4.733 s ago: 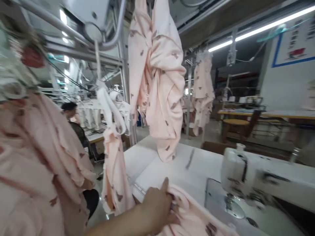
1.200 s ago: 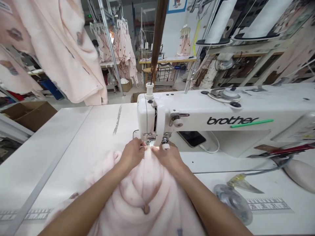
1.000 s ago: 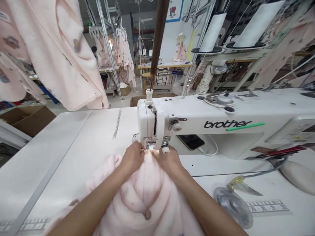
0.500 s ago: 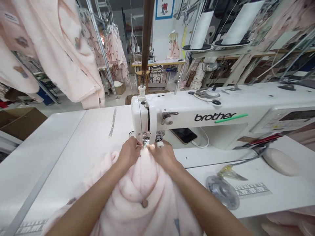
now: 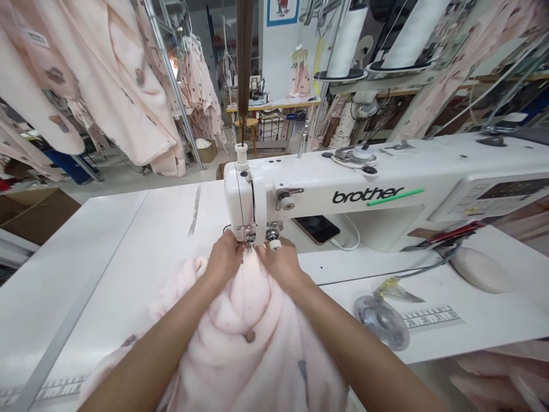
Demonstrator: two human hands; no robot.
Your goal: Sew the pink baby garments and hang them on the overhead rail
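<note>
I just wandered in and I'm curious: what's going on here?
Someone's left hand and right hand are on pale pink fabric, one on each side of the needle area of a white sewing machine. The fabric lies bunched between the forearms. How firmly the fingers grip can't be made out. A phone lies beneath the machine's arm.

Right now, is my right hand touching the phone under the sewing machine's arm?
Apart. The head view shows a strip of pale machine bed between the right hand and the phone.
</note>
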